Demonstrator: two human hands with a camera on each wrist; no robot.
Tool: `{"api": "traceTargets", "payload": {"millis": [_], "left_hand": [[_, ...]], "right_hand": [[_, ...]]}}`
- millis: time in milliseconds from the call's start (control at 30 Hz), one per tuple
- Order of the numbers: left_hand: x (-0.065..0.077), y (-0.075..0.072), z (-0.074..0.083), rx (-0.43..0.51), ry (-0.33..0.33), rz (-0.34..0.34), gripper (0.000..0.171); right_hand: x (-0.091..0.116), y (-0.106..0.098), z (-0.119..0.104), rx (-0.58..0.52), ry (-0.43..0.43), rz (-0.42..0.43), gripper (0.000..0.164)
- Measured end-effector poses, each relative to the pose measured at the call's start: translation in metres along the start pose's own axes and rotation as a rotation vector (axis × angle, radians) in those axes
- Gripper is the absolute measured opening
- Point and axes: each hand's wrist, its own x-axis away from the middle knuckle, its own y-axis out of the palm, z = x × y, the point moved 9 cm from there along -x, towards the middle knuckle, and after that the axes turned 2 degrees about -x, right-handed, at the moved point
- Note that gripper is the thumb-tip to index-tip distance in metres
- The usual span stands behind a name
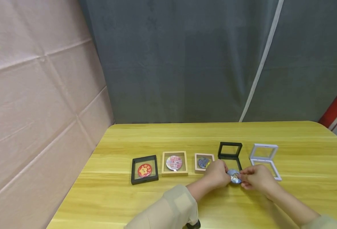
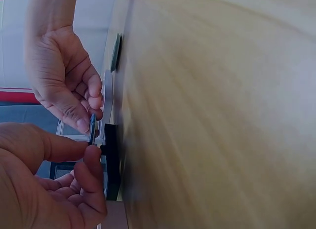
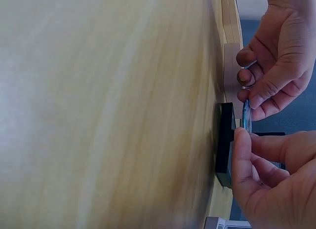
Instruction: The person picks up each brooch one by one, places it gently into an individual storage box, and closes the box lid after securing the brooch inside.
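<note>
A round blue picture badge (image 1: 234, 176) is held between both hands in front of an open black display frame (image 1: 228, 156). My left hand (image 1: 216, 174) pinches its left edge between thumb and finger. The opposite edge is pinched by my right hand (image 1: 257, 178). In the left wrist view the badge (image 2: 92, 128) stands edge-on, just above the black frame's lower half (image 2: 112, 162). The right wrist view also has the badge (image 3: 246, 115) edge-on between both sets of fingertips. My hands hide part of the black frame's front.
Left of my hands stand a pink frame (image 1: 197, 170), a beige frame (image 1: 174, 173) and a black frame (image 1: 144, 180), each with a badge inside. An open white frame (image 1: 265, 146) is on the right. A thin green object (image 2: 116, 52) lies beyond it in the left wrist view.
</note>
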Motion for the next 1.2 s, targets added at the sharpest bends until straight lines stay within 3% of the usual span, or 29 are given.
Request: {"api": "traceTargets", "payload": {"millis": [167, 333, 433, 1200], "left_hand": [[-0.003, -0.002, 0.0, -0.021, -0.032, 0.006, 0.013], [-0.008, -0.002, 0.002, -0.022, -0.019, 0.018, 0.039], [-0.01, -0.003, 0.001, -0.035, -0.026, 0.017, 0.046], [-0.029, -0.001, 0.002, -0.1, -0.09, -0.009, 0.036]], "right_hand": [[-0.005, 0.0, -0.002, -0.016, 0.007, -0.023, 0.019], [-0.009, 0.0, -0.006, -0.034, 0.007, -0.035, 0.015], [-0.012, -0.001, -0.008, -0.027, 0.003, -0.032, 0.014], [-0.03, -0.004, -0.01, 0.021, 0.003, -0.014, 0.016]]}}
